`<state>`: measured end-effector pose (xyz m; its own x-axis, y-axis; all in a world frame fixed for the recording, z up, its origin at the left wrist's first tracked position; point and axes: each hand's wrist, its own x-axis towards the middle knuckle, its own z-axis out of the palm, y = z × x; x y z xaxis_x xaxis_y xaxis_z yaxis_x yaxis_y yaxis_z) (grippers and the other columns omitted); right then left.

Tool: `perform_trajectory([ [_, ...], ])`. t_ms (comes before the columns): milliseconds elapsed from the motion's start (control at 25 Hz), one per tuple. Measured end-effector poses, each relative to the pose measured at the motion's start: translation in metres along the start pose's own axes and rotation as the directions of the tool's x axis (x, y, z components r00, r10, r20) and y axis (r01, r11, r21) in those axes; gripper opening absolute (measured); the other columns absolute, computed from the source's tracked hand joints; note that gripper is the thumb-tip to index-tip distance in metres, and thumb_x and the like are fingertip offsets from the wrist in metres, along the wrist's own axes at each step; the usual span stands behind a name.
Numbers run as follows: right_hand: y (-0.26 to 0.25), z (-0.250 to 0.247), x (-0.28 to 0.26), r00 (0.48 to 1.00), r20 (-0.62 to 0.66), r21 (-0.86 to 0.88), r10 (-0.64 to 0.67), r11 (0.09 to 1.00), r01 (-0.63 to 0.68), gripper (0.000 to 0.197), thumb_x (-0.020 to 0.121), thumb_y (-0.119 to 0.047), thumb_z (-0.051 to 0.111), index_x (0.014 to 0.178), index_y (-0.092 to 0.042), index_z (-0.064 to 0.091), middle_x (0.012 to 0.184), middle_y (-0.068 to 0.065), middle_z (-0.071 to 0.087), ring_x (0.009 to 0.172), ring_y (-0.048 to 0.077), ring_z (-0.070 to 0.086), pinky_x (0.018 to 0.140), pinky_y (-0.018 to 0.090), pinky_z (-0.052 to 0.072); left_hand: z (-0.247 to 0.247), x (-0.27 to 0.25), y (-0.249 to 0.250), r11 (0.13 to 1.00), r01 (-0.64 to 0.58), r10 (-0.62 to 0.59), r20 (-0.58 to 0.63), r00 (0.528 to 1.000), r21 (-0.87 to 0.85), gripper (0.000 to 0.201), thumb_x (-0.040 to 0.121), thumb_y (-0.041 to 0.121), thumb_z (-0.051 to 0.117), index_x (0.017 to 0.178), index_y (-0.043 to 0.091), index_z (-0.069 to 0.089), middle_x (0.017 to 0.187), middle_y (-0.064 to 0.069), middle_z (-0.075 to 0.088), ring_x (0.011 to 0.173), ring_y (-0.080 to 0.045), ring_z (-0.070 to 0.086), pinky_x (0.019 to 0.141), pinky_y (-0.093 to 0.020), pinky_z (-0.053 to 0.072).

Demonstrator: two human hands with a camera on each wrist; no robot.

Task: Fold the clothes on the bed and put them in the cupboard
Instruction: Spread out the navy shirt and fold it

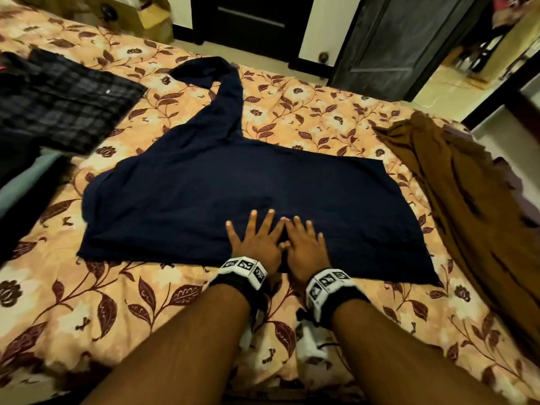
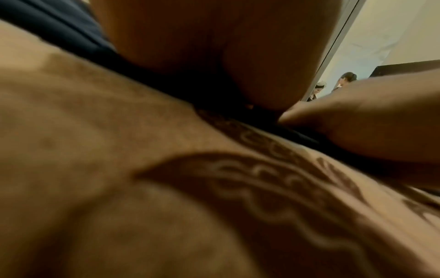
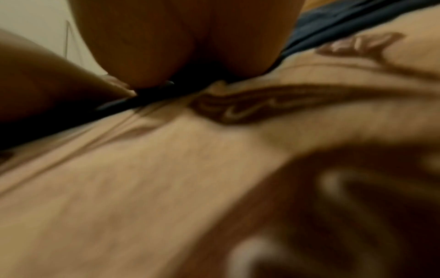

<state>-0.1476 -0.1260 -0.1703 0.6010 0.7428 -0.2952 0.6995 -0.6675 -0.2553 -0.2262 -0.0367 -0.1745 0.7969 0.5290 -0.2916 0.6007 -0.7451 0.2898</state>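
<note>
**Both palms flat on navy garment, near edge**

Bed sheet point(image 1: 87, 302): floral print, peach with maroon leaves, fills the view. No legible writing on it.

Navy garment point(image 1: 233, 182): spread flat at bed centre, one sleeve trailing toward the far side.

Brown garment point(image 1: 455, 200): loose, crumpled, at right edge of bed.

Checked garment point(image 1: 67, 103): far left; small white tag on it, unreadable.

Left hand point(image 1: 257, 241) and right hand point(image 1: 306, 247): side by side, touching, fingers straight and spread, pressing the navy garment's near hem. Nothing gripped.

Wristbands point(image 1: 244, 266): black-and-white coded markers, not text.
</note>
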Motion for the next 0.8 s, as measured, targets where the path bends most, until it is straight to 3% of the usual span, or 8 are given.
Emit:
perform_trajectory([
  [160,0.025,0.009,0.007,0.992,0.129,-0.040,-0.002,0.999,0.008,0.056,0.101,-0.049,0.020,0.149,-0.042,-0.009,0.157,-0.018,-0.017,0.146,0.013,-0.015,0.115,0.049,-0.011,0.011,0.011,-0.016,0.998,0.051,-0.055,0.119,0.991,0.038,0.061,0.093,0.071,0.018,0.146,0.056,-0.010,0.157,0.024,-0.022,0.147,-0.017,-0.021,0.102,-0.074,-0.016],
  [280,0.076,-0.006,0.004,0.993,0.110,-0.100,0.051,0.994,-0.040,0.071,0.083,-0.079,0.017,0.142,-0.055,-0.014,0.148,-0.028,-0.027,0.141,0.006,-0.023,0.109,0.056,-0.019,-0.010,0.006,-0.048,0.990,0.087,-0.106,0.175,0.979,0.111,0.076,0.075,0.090,0.012,0.136,0.064,-0.024,0.151,0.024,-0.032,0.146,-0.016,-0.025,0.098,-0.076,-0.017],
  [400,0.136,-0.023,-0.008,0.972,0.066,-0.091,0.227,0.971,-0.220,0.080,0.075,-0.085,0.014,0.143,-0.054,-0.014,0.156,-0.020,-0.022,0.146,0.015,-0.018,0.113,0.059,-0.011,-0.038,-0.015,-0.109,0.960,0.199,-0.235,0.182,0.955,0.196,0.084,0.061,0.098,0.005,0.128,0.065,-0.034,0.145,0.024,-0.040,0.145,-0.022,-0.026,0.100,-0.077,-0.013],
  [520,0.141,-0.038,-0.009,0.933,0.104,-0.095,0.344,0.937,-0.335,0.078,0.083,-0.079,0.019,0.148,-0.046,-0.008,0.158,-0.013,-0.018,0.146,0.024,-0.016,0.110,0.066,-0.010,-0.058,-0.041,-0.149,0.938,0.219,-0.265,0.148,0.953,0.270,0.092,0.047,0.099,-0.016,0.130,0.062,-0.035,0.151,0.019,-0.037,0.146,-0.024,-0.024,0.104,-0.073,-0.014],
  [640,0.097,-0.046,0.012,0.967,0.067,-0.026,0.246,0.969,-0.245,0.076,0.087,-0.075,0.020,0.151,-0.039,0.000,0.160,-0.006,-0.014,0.146,0.026,-0.017,0.109,0.065,-0.011,-0.057,-0.020,-0.100,0.961,0.162,-0.163,-0.014,0.987,0.222,0.091,0.063,0.092,-0.010,0.144,0.051,-0.024,0.149,0.015,-0.039,0.145,-0.025,-0.028,0.104,-0.062,-0.026],
  [720,0.086,-0.038,0.021,0.985,0.065,-0.066,0.163,0.985,-0.159,0.073,0.088,-0.074,0.020,0.149,-0.044,-0.005,0.158,-0.008,-0.021,0.145,0.026,-0.020,0.110,0.065,-0.009,-0.045,0.015,-0.024,0.993,-0.063,0.072,-0.096,0.993,0.098,0.075,0.088,0.073,0.013,0.152,0.041,-0.008,0.158,0.012,-0.022,0.149,-0.024,-0.015,0.112,-0.056,-0.016],
  [760,0.089,-0.033,0.022,0.981,0.075,-0.078,0.178,0.982,-0.172,0.073,0.087,-0.075,0.020,0.147,-0.047,-0.009,0.157,-0.008,-0.025,0.145,0.027,-0.021,0.110,0.065,-0.007,-0.033,0.032,0.016,0.986,-0.164,0.166,-0.079,0.983,0.038,0.066,0.097,0.061,0.023,0.155,0.035,0.003,0.163,0.009,-0.006,0.150,-0.023,-0.005,0.116,-0.052,-0.007],
  [800,0.091,-0.024,0.022,0.974,0.083,-0.085,0.210,0.976,-0.203,0.072,0.087,-0.075,0.021,0.145,-0.050,-0.013,0.156,-0.009,-0.027,0.145,0.027,-0.021,0.110,0.066,-0.005,-0.020,0.039,0.046,0.982,-0.184,0.184,-0.026,0.983,-0.027,0.060,0.101,0.053,0.026,0.155,0.031,0.012,0.164,0.006,0.007,0.150,-0.023,0.001,0.118,-0.050,-0.001],
])
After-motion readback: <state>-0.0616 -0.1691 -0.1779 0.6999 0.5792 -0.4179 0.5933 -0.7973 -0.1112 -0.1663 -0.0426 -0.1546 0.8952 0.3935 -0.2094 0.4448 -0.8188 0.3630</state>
